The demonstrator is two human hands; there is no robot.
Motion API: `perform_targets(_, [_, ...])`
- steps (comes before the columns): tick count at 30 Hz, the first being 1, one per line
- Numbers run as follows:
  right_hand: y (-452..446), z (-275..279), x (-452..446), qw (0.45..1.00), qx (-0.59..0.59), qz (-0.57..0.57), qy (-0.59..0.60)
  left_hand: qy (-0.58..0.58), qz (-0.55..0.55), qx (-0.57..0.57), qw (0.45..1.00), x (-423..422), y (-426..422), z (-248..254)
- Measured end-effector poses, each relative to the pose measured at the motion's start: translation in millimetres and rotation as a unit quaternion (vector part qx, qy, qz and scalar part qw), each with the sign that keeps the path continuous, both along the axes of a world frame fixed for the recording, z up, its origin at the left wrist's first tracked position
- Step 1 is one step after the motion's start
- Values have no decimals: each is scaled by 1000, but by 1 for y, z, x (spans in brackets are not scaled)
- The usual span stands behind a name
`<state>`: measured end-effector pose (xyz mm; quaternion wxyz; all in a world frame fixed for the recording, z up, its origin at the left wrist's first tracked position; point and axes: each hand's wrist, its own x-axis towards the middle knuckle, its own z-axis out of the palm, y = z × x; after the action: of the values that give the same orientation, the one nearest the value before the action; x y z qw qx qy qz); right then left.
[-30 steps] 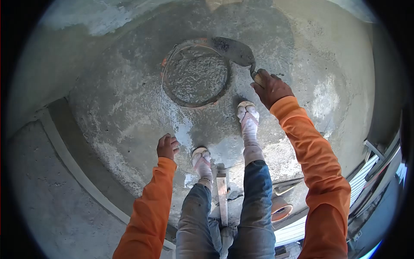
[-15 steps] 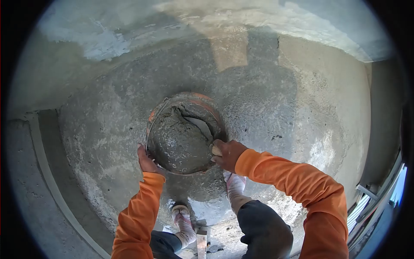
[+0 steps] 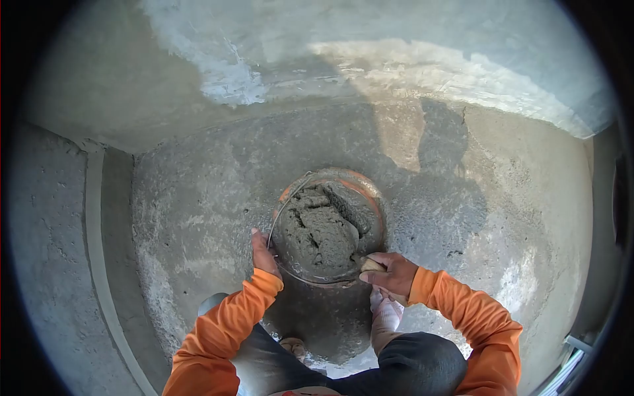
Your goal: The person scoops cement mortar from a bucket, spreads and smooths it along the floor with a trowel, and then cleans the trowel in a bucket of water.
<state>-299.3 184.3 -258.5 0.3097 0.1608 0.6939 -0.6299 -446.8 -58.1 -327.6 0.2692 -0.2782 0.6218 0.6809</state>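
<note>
A round bucket [image 3: 376, 198] with an orange rim smeared in grey stands on the floor between my feet, holding wet grey mortar [image 3: 320, 231]. My right hand [image 3: 391, 273] is closed around the pale handle of a trowel [image 3: 354, 231] at the bucket's near right edge; its blade is partly sunk in the mortar. At the left side of the rim is my left hand [image 3: 265, 255], with fingers stretched out and the palm side against the bucket, near its wire handle [image 3: 285, 206]. Whether the thumb hooks over the rim is hard to see.
A plastered wall [image 3: 284, 39] with pale patches curves across the far side. Rough concrete floor [image 3: 205, 198] surrounds the bucket, with a raised ledge [image 3: 96, 218] along the left. My bent knee [image 3: 422, 363] is close below my right forearm.
The view has shifted, so the bucket and hands appear lower and farther right. The mortar now looks broken and heaped, and less of the trowel blade shows. Both hands keep their places at the bucket.
</note>
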Motion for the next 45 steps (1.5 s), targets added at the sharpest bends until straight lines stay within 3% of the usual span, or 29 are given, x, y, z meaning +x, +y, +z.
perform_targets(2, [-1, 8, -2, 991, -107, -20, -72, 28, 6, 25, 999, -1, -6, -20])
perform_targets(5, [-3, 6, 0, 984, -166, -39, -53, 42, 51, 20, 998, 1, 1, -12])
perform_targets(11, [64, 39, 6, 978, -196, -68, -3, 12, 101, 63, 993, -1, 10, -9])
perform_targets(15, [152, 43, 2, 994, -59, -94, 27, 30, 132, 61, 989, -2, 16, -14])
perform_targets(19, [265, 7, -32, 986, 162, -25, -8, 31, 154, 42, 987, -3, 16, -24])
perform_targets(21, [305, -3, -57, 933, 355, 50, 21, 45, 161, 48, 985, -3, 17, -24])
perform_targets(22, [323, -16, -68, 934, 353, 51, 25, 52, 165, 41, 984, -4, 15, -28])
perform_targets(23, [341, -35, -77, 840, 532, 97, 50, 55, 168, 38, 983, -3, 18, -26])
perform_targets(24, [353, -54, -80, 709, 687, 139, 74, 57, 169, 36, 983, -2, 21, -24])
perform_targets(25, [365, -75, -78, 709, 687, 139, 79, 61, 168, 36, 983, -2, 24, -22])
perform_targets(27, [374, -97, -71, 540, 820, 76, 173, 59, 163, 40, 984, -3, 28, -16])
perform_targets(28, [372, -96, -70, 541, 819, 77, 175, 52, 159, 45, 985, -2, 28, -15])
perform_targets(30, [356, -80, -50, 613, 785, -30, 90, 51, 148, 33, 987, 1, 28, -11])
perform_targets(31, [341, -62, -41, 613, 784, -28, 91, 56, 136, 29, 989, 0, 29, -9])
perform_targets(33, [302, -19, -20, 740, 662, -60, 100, 68, 162, 51, 983, -1, 39, -3])
perform_targets(35, [266, 4, 4, 801, 554, -18, 225, 99, 116, 82, 985, -3, 38, -2])
perform_targets(37, [211, 40, 9, 852, 448, 53, 266, 100, 119, 50, 987, -5, 43, 2])
perform_targets(41, [129, 61, -12, 849, 445, 165, 232, 84, 103, 71, 989, -12, 50, 6])
perform_targets(43, [103, 48, -26, 785, 559, 225, 147, 86, 95, 47, 991, -8, 60, 20])
perform_targets(45, [87, 34, -33, 804, 534, 227, 127, 58, 99, 79, 990, -9, 61, 13])
